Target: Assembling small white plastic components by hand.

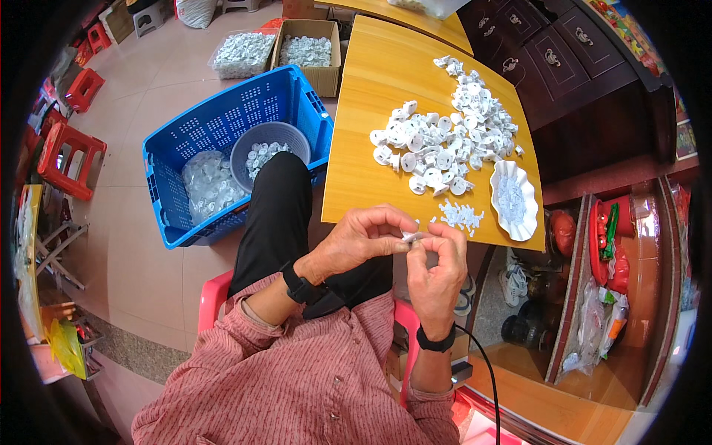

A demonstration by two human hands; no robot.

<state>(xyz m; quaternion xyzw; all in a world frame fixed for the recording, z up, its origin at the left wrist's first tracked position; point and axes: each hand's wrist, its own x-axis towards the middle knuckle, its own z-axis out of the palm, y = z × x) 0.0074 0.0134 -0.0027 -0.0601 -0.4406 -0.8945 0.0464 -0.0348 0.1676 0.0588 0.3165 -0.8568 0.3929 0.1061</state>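
Observation:
My left hand [363,241] pinches a small white plastic part [409,236] between thumb and fingertips, just off the table's near edge. From the other side my right hand [436,271] closes its thumb and forefinger on the same part; whether a tiny clear piece is also between them is hidden. Beyond the hands, a pile of similar white plastic parts [437,144] covers much of the yellow table [360,159]. Small translucent pieces [461,215] lie loose close to my fingers. More of these fill a white scalloped dish [527,224] at the table's right edge.
Left of my knee stands a blue plastic crate [194,122] holding a grey round basket [239,159] of white parts and a clear bag [211,185]. A cardboard box [326,80] is behind it. Red stools [72,157] stand far left; a dark drawer cabinet [552,55] flanks the table.

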